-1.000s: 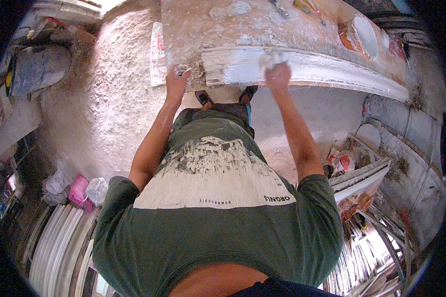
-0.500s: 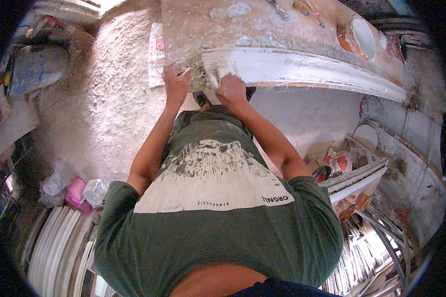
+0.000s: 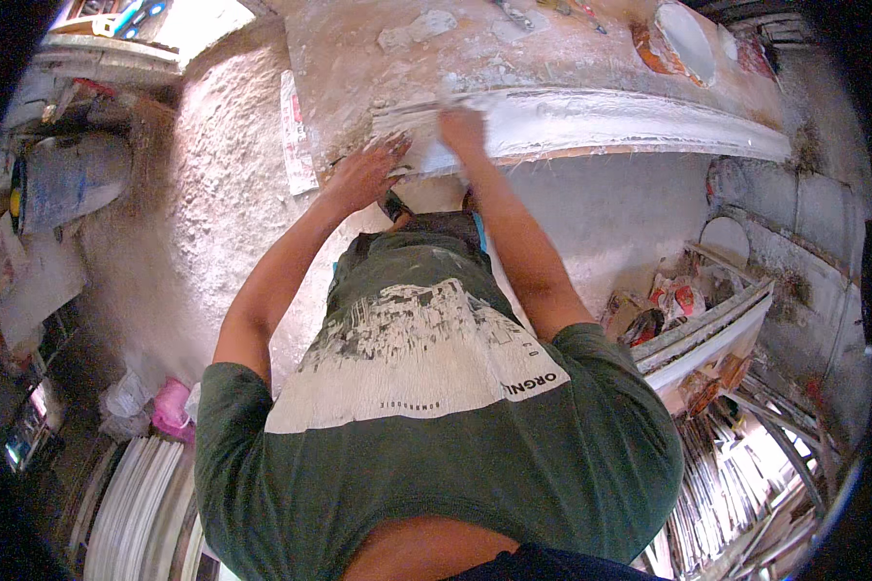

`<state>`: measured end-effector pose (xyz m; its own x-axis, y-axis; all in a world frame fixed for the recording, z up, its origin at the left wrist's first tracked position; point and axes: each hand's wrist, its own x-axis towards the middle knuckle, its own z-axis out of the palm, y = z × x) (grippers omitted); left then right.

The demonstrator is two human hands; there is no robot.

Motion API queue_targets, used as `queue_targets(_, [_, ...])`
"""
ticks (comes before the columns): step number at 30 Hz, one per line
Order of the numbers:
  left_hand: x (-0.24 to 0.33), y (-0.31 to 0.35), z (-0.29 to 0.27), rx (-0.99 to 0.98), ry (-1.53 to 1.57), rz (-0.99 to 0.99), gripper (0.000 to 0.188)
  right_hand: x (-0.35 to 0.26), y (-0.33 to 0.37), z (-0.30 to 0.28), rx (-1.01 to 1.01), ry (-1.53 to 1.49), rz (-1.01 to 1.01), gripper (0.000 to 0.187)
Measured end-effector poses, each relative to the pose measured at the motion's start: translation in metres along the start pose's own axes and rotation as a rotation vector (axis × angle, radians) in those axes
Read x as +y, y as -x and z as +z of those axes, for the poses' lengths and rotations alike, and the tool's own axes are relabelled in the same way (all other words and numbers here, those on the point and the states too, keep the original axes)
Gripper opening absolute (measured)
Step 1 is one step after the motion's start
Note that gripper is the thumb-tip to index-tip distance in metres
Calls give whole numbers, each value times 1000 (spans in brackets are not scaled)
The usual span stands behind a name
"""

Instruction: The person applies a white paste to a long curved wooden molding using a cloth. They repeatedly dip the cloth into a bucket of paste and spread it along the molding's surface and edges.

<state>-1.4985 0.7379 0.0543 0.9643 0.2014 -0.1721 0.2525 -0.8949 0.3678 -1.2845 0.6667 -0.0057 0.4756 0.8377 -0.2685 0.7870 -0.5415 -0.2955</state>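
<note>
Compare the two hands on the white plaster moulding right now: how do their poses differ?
The left hand lies flat with fingers spread, at the near left end of the white plaster moulding; the right hand is bunched and pressed onto the moulding's top, farther up the bench. The left arm is bent outward; the right runs straighter. Both are bare, dusted white, and touch the moulding.

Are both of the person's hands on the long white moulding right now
Yes, the left hand lies flat at its end and the right hand presses on the white moulding.
</note>
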Motion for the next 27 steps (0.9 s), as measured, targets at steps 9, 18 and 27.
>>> queue_targets(9, [-23,-51,-31,-116,89,187,66,195,6,-27,503,266,260,27])
queue_targets(18, [5,-133,-25,-368,-13,380,87,152,1,-8,520,43,222,40])
queue_targets(27, [67,-245,18,-426,70,348,87,278,5,-45,226,-37,178,35])
